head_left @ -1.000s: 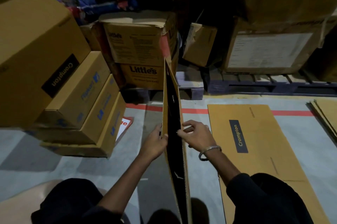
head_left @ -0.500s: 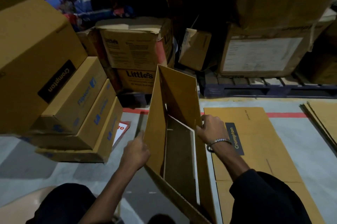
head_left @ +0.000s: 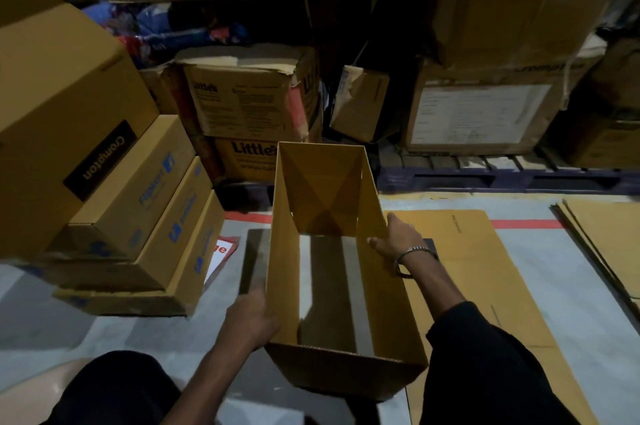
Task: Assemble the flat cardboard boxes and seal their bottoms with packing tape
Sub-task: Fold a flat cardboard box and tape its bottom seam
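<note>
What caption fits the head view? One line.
Both hands, left hand and right hand, hold an opened cardboard box upright.

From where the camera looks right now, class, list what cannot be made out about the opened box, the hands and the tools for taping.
- Left hand, head view: fingertips hidden behind the opened box wall.
- Flat carton label: covered by the right hand and wrist.
- Packing tape: none in view; the frame edges and stacked boxes may hide it.
- White sheet on the rear carton: print too small and dim to read.
</note>
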Tool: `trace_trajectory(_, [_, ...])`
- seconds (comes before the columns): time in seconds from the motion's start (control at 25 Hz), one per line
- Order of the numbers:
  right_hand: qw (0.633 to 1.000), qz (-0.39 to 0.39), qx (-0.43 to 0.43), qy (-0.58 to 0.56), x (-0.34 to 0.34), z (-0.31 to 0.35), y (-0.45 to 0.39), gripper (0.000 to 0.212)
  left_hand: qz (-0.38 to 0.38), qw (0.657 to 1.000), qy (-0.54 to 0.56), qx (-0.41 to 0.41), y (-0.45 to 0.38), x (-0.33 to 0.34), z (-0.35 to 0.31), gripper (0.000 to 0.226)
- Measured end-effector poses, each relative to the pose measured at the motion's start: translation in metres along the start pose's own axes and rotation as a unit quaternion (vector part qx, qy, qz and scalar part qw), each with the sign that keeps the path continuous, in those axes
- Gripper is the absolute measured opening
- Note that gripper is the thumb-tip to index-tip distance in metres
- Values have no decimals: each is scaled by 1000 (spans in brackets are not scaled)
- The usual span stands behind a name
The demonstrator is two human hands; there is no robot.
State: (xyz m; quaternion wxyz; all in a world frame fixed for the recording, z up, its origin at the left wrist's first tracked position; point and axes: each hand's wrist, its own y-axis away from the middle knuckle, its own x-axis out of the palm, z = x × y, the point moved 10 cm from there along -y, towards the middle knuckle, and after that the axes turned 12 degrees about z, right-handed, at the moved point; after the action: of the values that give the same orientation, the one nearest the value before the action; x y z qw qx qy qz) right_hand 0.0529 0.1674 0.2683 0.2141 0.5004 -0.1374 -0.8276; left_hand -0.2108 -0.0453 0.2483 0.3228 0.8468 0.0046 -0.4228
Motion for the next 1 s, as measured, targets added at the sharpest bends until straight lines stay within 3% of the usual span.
trace_trajectory(0.16, [994,80,35,65,37,-28,38,63,-39,999,4,17,-5,-12,-17,65])
trace_trajectory(0.36, [998,7,25,50,14,-29,53,44,-29,999,-15,-4,5,-14,-4,73])
trace_trajectory(0.52, [999,12,10,32,24,-12,56,49,-40,998,-49,1,20,-15,-2,87])
trace_trajectory(0.64, [999,35,2,19,29,-12,61,54,-103,987,-69,99,49,-22,-41,80])
trace_trajectory(0.72, [999,47,-4,-3,25,-13,62,57,-38,974,-66,211,71,2,-78,73])
trace_trajectory(0.84, [998,50,-4,-30,19,-22,64,59,97,943,-186,260,81,70,-92,72])
trace_trajectory(1.0, [998,50,-14,-44,22,-35,65,61,72,930,-239,271,59,88,-93,59])
